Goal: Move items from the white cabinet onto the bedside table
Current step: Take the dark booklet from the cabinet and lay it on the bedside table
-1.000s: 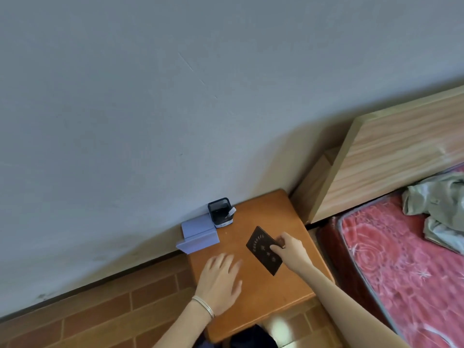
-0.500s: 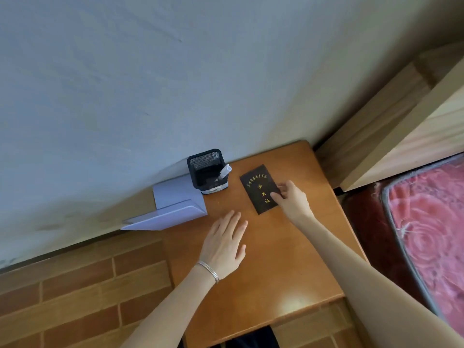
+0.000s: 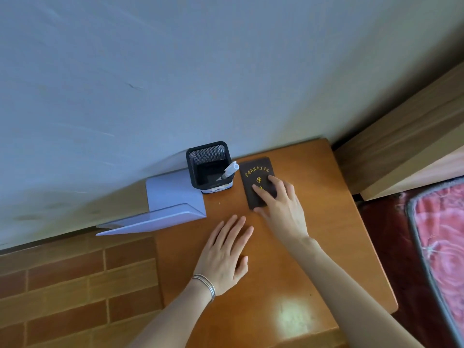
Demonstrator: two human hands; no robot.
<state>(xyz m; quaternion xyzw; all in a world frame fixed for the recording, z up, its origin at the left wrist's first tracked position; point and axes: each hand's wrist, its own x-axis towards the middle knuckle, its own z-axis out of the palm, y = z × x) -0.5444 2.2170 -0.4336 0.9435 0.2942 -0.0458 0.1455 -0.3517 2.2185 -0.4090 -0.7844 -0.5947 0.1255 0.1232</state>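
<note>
The dark booklet [image 3: 255, 167] lies flat on the bedside table [image 3: 326, 247], near the back edge, just beside the black mesh pen holder [image 3: 209, 156]. My right hand [image 3: 283, 212] rests on it, fingers straight and pressing its cover, grasping nothing. My left hand [image 3: 223, 257] lies flat on the tabletop, fingers spread and holding nothing. A marker [image 3: 229, 170] leans in the holder.

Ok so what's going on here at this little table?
A person is at the bedside table. Their right hand presses straight fingers on a dark booklet, which lies flat beside a mesh pen holder with a marker in it. The left hand rests flat on the table, holding nothing.
</note>
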